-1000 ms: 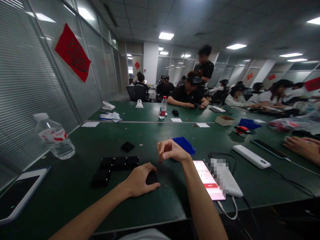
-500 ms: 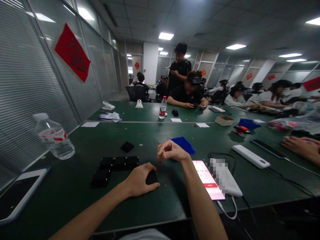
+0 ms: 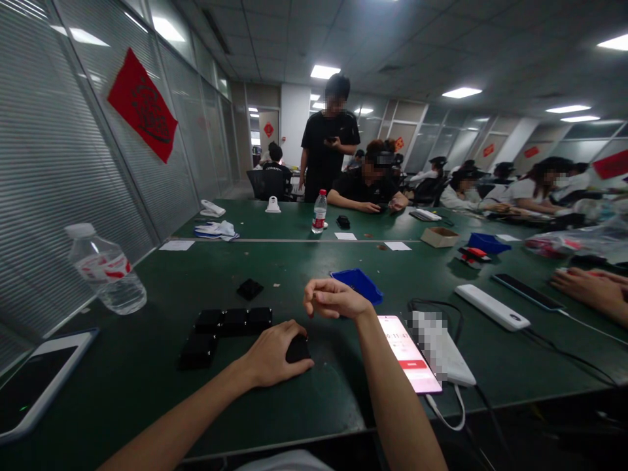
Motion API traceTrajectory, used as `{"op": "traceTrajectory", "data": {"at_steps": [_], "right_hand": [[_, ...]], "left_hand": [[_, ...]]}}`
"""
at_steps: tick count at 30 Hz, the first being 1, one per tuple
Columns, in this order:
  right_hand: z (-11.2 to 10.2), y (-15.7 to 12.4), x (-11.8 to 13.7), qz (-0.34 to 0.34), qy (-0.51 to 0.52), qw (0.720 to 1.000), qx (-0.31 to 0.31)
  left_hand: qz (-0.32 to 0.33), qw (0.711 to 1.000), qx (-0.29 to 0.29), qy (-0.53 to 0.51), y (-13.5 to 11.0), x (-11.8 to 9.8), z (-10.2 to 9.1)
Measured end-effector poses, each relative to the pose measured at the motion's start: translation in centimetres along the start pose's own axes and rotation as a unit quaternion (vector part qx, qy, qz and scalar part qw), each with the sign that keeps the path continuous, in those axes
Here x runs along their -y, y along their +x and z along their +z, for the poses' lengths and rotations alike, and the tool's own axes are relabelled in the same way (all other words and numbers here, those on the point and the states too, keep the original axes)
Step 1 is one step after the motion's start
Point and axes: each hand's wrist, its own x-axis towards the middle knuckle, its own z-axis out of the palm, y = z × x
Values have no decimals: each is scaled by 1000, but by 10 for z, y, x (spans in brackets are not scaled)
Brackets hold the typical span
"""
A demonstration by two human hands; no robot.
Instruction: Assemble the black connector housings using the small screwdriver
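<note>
My left hand (image 3: 272,353) rests on the green table (image 3: 147,366) with its fingers curled over a small black box (image 3: 297,348). My right hand (image 3: 333,299) hovers just above and behind it, fingers pinched together; what they hold is too small to make out. Left of my left hand stands a row of three black boxes (image 3: 234,320), with one more black box (image 3: 197,348) in front of it. A single black piece (image 3: 250,288) lies farther back.
A blue tray (image 3: 359,283) sits behind my right hand. A lit phone (image 3: 409,353) and a white power bank (image 3: 441,350) with a cable lie at right. A water bottle (image 3: 105,268) and a tablet (image 3: 36,383) are at left. Other people sit at the far tables; one stands.
My right hand has shifted slightly left and lower. My left hand stays on the black box. The standing person in the background has walked to the left.
</note>
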Motion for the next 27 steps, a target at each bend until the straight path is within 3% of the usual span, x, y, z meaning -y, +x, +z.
{"op": "traceTrajectory", "data": {"at_steps": [9,17,27], "right_hand": [[0,-2,1,-14,-20,1000,9],[0,3,-4,-25,-52,997,-43],[-2,2,-3,-38,-60,997,-27]], "left_hand": [[-3,1000,-4,-8,0,0,2],[2,1000,2,0,0,0,0],[-6,1000,5,-5,0,-2,0]]}}
